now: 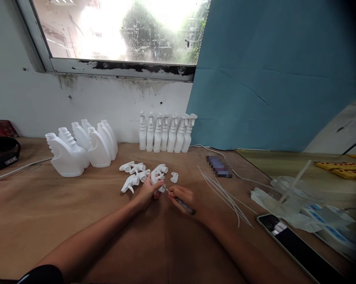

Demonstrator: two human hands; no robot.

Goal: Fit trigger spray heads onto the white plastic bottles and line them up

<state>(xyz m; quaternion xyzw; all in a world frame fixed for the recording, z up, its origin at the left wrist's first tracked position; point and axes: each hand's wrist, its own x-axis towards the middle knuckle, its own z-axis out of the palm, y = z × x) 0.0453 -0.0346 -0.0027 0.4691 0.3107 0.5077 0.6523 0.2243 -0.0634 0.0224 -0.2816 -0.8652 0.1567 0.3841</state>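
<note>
My left hand (148,193) is closed around a white spray trigger head (158,179), holding it just above the wooden table (77,221). My right hand (182,197) pinches a thin dark tool (184,204) like a pen, its metal tip touching the trigger head. A small pile of loose white trigger heads (135,173) lies just behind my left hand. A small white flat part (174,177) rests beside them.
Several empty white bottles (83,148) stand at the back left. A row of bottles with sprayers fitted (166,134) lines the wall. Thin white dip tubes (225,193) lie to the right, then plastic bags (284,197) and a phone (296,244). A blue board (269,75) leans behind.
</note>
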